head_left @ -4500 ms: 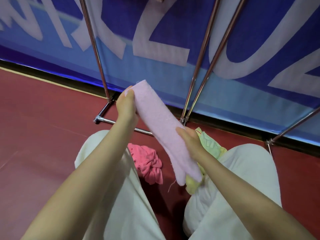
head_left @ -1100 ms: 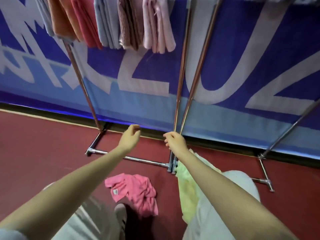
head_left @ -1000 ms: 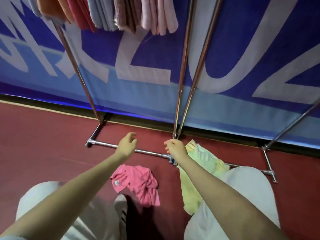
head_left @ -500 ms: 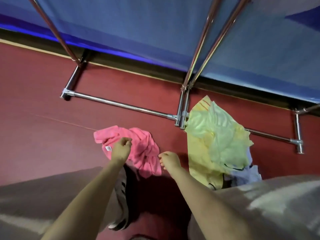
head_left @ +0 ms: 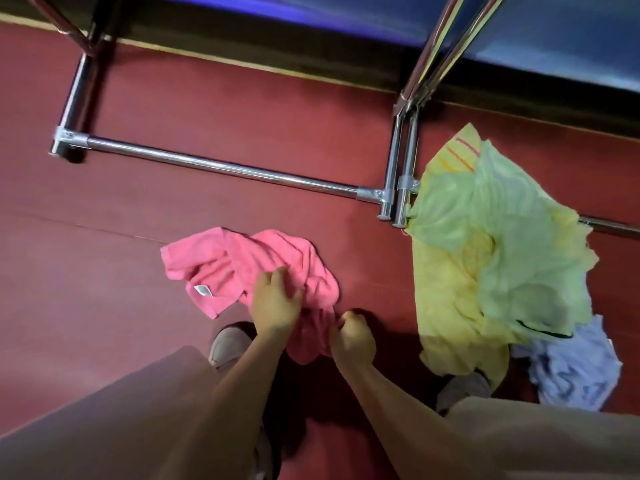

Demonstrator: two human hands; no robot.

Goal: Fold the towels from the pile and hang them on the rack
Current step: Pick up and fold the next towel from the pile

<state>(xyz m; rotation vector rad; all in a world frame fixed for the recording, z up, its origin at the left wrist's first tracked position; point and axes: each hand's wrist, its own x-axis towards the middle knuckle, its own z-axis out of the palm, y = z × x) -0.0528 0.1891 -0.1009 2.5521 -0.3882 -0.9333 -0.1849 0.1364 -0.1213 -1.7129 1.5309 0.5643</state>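
Head view, catalogued near to far:

- Legs: my pale trousers fill the bottom corners; a shoe [head_left: 227,344] shows beside the left forearm, another [head_left: 462,388] under the pile's edge.
- Left hand [head_left: 275,303]: half a second ago it hovered over the pink towel [head_left: 221,261]; now it rests on the crumpled cloth, fingers spread and loosely bent. I cannot tell whether they have closed on a fold.
- Right hand [head_left: 351,337]: has come down to the towel's near edge, fingers curled and seemingly pinching the cloth there.
- Meaning: the last pale pink towel went up on the rack a second ago, so this is the pick-up of the next one; folding not yet begun.
- Pink towel: bunched on the floor between my feet, white tag [head_left: 203,291] showing at its left edge.
- Pile [head_left: 498,258]: yellow and green towels heaped to the right, a blue one [head_left: 575,372] at its near corner, lying over the rack's foot.
- Rack [head_left: 221,167]: chrome base bar beyond the towel; uprights rise out of frame.
- Floor [head_left: 104,271]: dark red, smooth, one faint seam.
- Backdrop: blue banner [head_left: 554,36] along the far edge above a dark strip.
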